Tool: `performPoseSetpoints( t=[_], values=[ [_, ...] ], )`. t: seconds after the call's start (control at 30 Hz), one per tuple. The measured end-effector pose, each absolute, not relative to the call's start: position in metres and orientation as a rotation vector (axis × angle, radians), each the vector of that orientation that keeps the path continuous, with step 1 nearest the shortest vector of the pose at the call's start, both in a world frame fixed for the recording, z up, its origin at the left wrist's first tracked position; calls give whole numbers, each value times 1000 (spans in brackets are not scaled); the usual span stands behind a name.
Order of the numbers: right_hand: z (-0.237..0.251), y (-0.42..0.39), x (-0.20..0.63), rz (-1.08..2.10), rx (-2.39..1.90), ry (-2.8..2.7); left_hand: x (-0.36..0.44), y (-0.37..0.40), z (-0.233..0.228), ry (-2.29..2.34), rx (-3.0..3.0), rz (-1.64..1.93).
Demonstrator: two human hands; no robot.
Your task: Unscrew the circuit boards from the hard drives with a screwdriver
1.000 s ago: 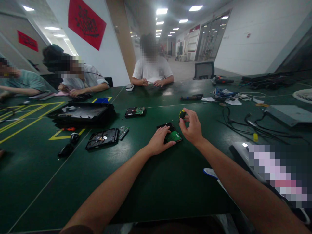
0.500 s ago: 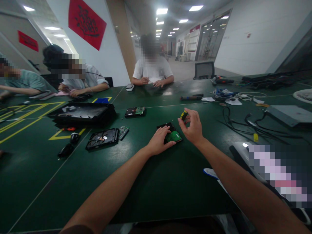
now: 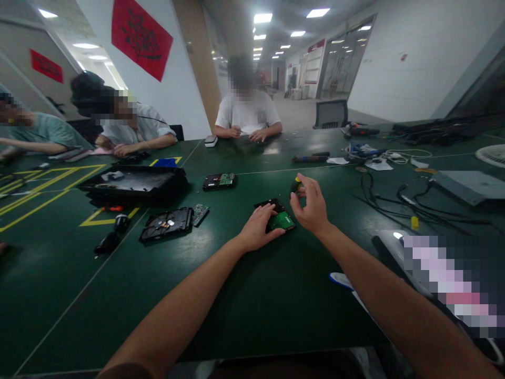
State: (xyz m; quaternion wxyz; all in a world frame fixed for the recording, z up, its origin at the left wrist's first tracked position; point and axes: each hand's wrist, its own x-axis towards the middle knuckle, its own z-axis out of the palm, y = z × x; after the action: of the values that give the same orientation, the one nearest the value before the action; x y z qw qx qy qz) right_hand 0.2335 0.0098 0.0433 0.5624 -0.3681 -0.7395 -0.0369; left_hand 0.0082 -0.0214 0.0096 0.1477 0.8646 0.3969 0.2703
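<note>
while the left hand point(image 3: 258, 227) is lying flat on a hard drive point(image 3: 276, 215) in the middle of the green bench point(image 3: 252, 295), its fingers are spreading open and pressing on the drive's near left edge. the drive is showing its green board upward. the right hand point(image 3: 311, 205) is hovering just right of the drive, its fingers closing around a screwdriver point(image 3: 295, 185) with a yellow and black handle, which is standing nearly upright above the drive's far right corner. to the left, an opened drive point(image 3: 165, 225) is lying beside a loose board point(image 3: 200, 212), with another drive point(image 3: 219, 181) farther back and a black case point(image 3: 134, 184) near it. cables point(image 3: 398, 202) are trailing across the bench on the right. three other people are sitting at the far side.
</note>
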Motion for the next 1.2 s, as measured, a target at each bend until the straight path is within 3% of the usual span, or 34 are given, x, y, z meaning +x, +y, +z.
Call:
performPoseSetpoints(
  t=[1.2],
  values=[
    [45, 9, 233, -58, -893, -1727, 9, -23, 13, 1143, 2485, 769]
  ],
)
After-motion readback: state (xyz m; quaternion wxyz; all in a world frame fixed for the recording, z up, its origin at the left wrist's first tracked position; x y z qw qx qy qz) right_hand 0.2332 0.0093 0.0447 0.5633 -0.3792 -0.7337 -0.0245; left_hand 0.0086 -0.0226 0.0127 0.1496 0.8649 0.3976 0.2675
